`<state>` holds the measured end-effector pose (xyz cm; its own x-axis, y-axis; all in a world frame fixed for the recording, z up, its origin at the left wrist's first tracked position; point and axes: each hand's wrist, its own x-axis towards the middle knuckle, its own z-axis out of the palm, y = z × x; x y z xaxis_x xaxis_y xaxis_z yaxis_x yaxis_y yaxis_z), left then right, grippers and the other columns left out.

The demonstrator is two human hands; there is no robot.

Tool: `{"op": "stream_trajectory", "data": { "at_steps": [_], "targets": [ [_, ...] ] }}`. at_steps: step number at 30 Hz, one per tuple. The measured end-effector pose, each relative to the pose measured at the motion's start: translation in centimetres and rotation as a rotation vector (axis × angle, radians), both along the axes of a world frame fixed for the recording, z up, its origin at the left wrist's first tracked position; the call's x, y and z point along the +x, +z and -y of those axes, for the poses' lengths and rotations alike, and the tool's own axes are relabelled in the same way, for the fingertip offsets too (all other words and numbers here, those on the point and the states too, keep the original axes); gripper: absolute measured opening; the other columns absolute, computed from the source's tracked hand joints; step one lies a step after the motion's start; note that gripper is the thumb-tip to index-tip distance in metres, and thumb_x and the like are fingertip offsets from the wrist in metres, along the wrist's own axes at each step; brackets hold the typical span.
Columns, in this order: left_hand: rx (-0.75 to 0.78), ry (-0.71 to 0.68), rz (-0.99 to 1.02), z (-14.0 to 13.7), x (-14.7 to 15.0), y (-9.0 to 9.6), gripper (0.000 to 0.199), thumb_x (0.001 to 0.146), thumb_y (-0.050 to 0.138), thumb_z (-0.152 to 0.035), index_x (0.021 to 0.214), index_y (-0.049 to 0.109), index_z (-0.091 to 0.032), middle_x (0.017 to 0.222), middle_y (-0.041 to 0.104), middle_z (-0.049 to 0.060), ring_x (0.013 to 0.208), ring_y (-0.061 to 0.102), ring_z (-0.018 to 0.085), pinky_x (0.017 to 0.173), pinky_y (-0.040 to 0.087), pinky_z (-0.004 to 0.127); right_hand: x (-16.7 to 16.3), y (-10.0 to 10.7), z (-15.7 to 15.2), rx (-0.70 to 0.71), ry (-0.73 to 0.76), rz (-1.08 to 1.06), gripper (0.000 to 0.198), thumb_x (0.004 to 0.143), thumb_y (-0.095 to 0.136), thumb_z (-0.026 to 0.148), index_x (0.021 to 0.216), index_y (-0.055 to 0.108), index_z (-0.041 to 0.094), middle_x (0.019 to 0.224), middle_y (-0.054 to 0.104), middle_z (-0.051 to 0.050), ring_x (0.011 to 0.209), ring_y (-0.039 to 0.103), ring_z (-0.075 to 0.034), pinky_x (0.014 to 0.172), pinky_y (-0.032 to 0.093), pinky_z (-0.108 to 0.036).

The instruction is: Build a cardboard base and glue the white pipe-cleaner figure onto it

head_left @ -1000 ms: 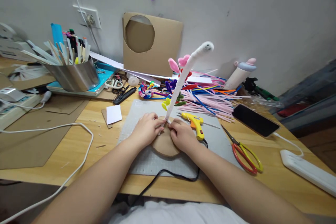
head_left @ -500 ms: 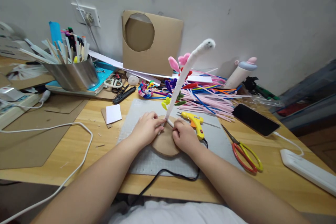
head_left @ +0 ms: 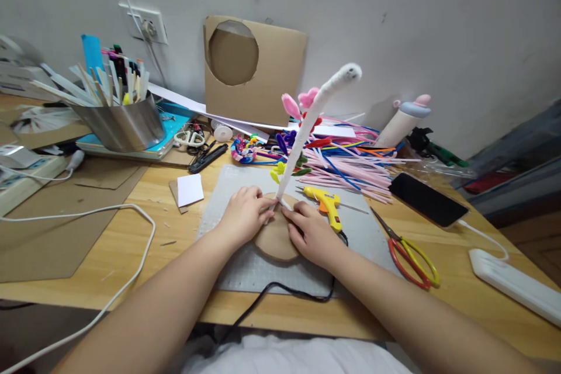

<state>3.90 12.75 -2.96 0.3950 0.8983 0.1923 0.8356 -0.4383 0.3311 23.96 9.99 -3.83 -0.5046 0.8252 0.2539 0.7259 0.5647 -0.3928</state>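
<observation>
A white, fuzzy wrapped stem leans up to the right, with a curled tip, its base split into short legs on a round cardboard disc. At the disc's left side, my left hand is closed, its fingertips pinching the left leg near the split. My right hand lies on the disc's right side, its index fingertip and thumb pressed on the right leg. My fingers partly hide both legs. Beyond the right hand, a yellow glue gun lies on a grey cutting mat.
Scissors and a phone lie to the right. Behind are pipe cleaners, colourful fuzzy flowers and a cardboard sheet with a round hole. A metal pot of sticks stands left. A black cord crosses the front.
My right hand's fingers have uncurled a little, and the index finger has slid along the leg toward the split. My left hand and the stem have stayed nearly still.
</observation>
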Motion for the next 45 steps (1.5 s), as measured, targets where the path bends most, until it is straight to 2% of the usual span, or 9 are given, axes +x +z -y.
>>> {"op": "stream_trajectory", "data": {
  "at_steps": [7, 12, 16, 19, 21, 25, 29, 40, 45],
  "targets": [
    [0.006, 0.008, 0.0, 0.1, 0.0, 0.1, 0.032, 0.085, 0.061, -0.033, 0.116, 0.064, -0.037, 0.102, 0.055, 0.004, 0.097, 0.051, 0.024, 0.084, 0.04, 0.037, 0.7, -0.6, 0.3, 0.037, 0.038, -0.129, 0.023, 0.086, 0.047, 0.011, 0.102, 0.061, 0.018, 0.101, 0.053, -0.01, 0.095, 0.052, -0.022, 0.087, 0.045, -0.037],
    [0.019, -0.017, 0.006, -0.2, -0.1, 0.0, 0.031, 0.085, 0.06, -0.031, 0.116, 0.064, -0.034, 0.101, 0.056, 0.004, 0.097, 0.052, 0.024, 0.084, 0.041, 0.037, 1.2, -0.5, 0.4, 0.03, 0.035, -0.223, 0.012, 0.084, 0.048, 0.009, 0.083, 0.056, 0.019, 0.096, 0.053, -0.008, 0.091, 0.053, -0.02, 0.083, 0.044, -0.035],
    [0.035, -0.067, 0.005, -0.3, 0.0, 0.3, 0.025, 0.085, 0.06, -0.028, 0.109, 0.066, -0.029, 0.101, 0.058, 0.004, 0.099, 0.053, 0.022, 0.085, 0.042, 0.035, 2.2, 0.0, 0.4, -0.015, 0.057, -0.32, 0.02, 0.086, 0.046, 0.011, 0.068, 0.047, 0.019, 0.086, 0.054, -0.005, 0.081, 0.053, -0.017, 0.075, 0.044, -0.031],
    [0.043, -0.127, -0.014, 0.6, 1.0, 0.8, 0.021, 0.085, 0.06, -0.029, 0.105, 0.066, -0.028, 0.104, 0.061, 0.002, 0.102, 0.053, 0.02, 0.088, 0.041, 0.034, 2.9, 0.2, 0.4, 0.007, -0.006, -0.417, 0.022, 0.089, 0.044, 0.014, 0.068, 0.047, 0.02, 0.081, 0.054, -0.003, 0.079, 0.053, -0.016, 0.073, 0.043, -0.031],
    [0.047, -0.14, -0.039, 1.7, 2.1, 1.0, 0.027, 0.083, 0.063, -0.034, 0.109, 0.064, -0.028, 0.111, 0.061, 0.002, 0.108, 0.051, 0.022, 0.093, 0.038, 0.036, 3.1, 0.2, 0.2, 0.003, -0.067, -0.428, 0.02, 0.09, 0.045, 0.017, 0.071, 0.049, 0.02, 0.079, 0.054, -0.003, 0.078, 0.053, -0.017, 0.073, 0.043, -0.031],
    [0.056, -0.055, -0.103, 4.2, 5.0, 0.8, 0.047, 0.08, 0.065, -0.042, 0.119, 0.058, -0.016, 0.115, 0.06, 0.011, 0.111, 0.049, 0.03, 0.097, 0.035, 0.047, 3.0, -0.4, -0.1, -0.095, -0.126, -0.379, 0.013, 0.087, 0.046, 0.014, 0.089, 0.057, 0.02, 0.083, 0.06, -0.003, 0.079, 0.056, -0.018, 0.072, 0.044, -0.032],
    [0.078, -0.044, -0.169, 5.5, 6.8, 0.3, 0.042, 0.086, 0.057, -0.034, 0.12, 0.057, -0.009, 0.118, 0.059, 0.015, 0.113, 0.047, 0.032, 0.097, 0.034, 0.048, 3.0, -0.8, -0.4, -0.124, -0.109, -0.371, 0.019, 0.086, 0.045, 0.009, 0.093, 0.06, 0.018, 0.09, 0.063, -0.006, 0.087, 0.057, -0.019, 0.079, 0.045, -0.034],
    [0.162, -0.139, -0.188, 5.1, 6.8, -0.4, 0.027, 0.092, 0.042, -0.02, 0.112, 0.06, -0.014, 0.109, 0.065, 0.008, 0.107, 0.052, 0.025, 0.093, 0.034, 0.042, 3.0, -1.0, -0.5, -0.117, -0.099, -0.386, 0.021, 0.085, 0.045, 0.005, 0.089, 0.061, 0.018, 0.088, 0.063, -0.006, 0.085, 0.056, -0.018, 0.079, 0.046, -0.033],
    [0.177, -0.17, -0.158, 4.8, 6.6, -0.4, 0.024, 0.091, 0.044, -0.019, 0.107, 0.061, -0.015, 0.11, 0.065, 0.007, 0.107, 0.053, 0.024, 0.093, 0.033, 0.041, 3.0, -0.9, -0.6, -0.103, -0.1, -0.39, 0.022, 0.084, 0.045, 0.003, 0.086, 0.061, 0.017, 0.086, 0.063, -0.005, 0.085, 0.056, -0.018, 0.079, 0.046, -0.033]
  ]
}}
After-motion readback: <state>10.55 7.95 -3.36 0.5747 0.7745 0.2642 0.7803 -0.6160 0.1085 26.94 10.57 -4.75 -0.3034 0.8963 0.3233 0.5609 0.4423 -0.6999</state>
